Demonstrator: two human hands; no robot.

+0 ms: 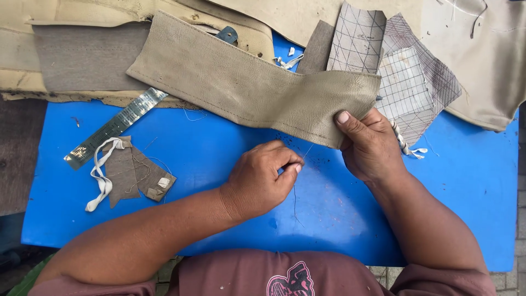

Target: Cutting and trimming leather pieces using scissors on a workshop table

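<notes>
My left hand (260, 181) is nearest me, fingertips pinched shut on a thin dark thread (296, 200) that runs up toward the seam and trails down over the blue table (219, 142). Risk: a hard tug could snap the thread or pucker the stitch line. Whether a needle sits in that pinch I cannot tell (too small).

Just beyond, my right hand (370, 143) clamps the lower corner of the beige leather strip (246, 87), thumb on top, fingers hidden beneath. If that hold slips, the strip slides off left.

Further off: a metal ruler (115, 127), partly under the strip; brown scraps with white cord (134, 172); gridded backing pieces (402, 77), cut off behind.
</notes>
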